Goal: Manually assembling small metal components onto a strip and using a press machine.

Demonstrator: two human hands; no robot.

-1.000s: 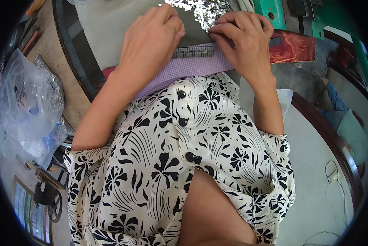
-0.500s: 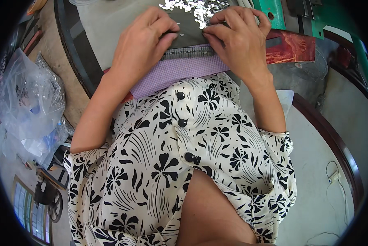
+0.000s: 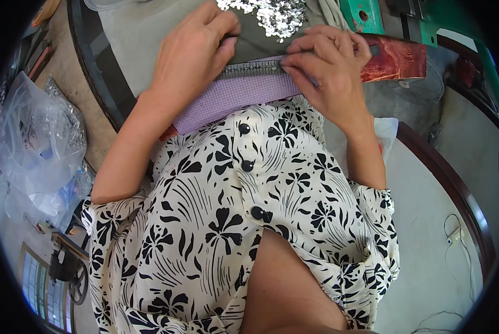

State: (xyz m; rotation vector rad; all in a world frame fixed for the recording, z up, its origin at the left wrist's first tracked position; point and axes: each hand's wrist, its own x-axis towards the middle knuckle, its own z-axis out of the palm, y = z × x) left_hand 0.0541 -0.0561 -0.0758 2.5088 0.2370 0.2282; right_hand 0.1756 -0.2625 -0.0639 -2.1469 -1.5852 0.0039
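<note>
My left hand (image 3: 196, 53) is over a dark grey cloth (image 3: 249, 47), left of a heap of small shiny silver pieces (image 3: 274, 19). Its thumb and forefinger are curled toward each other; anything between them is hidden. Thumb and forefinger of my right hand (image 3: 333, 75) are pressed together at the right end of a dark ridged strip (image 3: 252, 69). Whatever tiny thing they hold does not show. The strip runs along the far side of a lilac woven pad (image 3: 235, 100), close to my patterned shirt. A tiny loose piece (image 3: 240, 56) lies on the cloth between my hands.
Red-brown wood-patterned board (image 3: 397, 58) juts out beyond my right hand, beside a green metal frame (image 3: 366, 16). Clear plastic bags (image 3: 40, 145) hang at the left. A dark curved rim (image 3: 450, 183) and a thin cable (image 3: 455, 239) are at the right.
My right hand has come nearer to me, from the edge of the silver heap to the ridged strip. My left hand has shifted slightly away from me.
</note>
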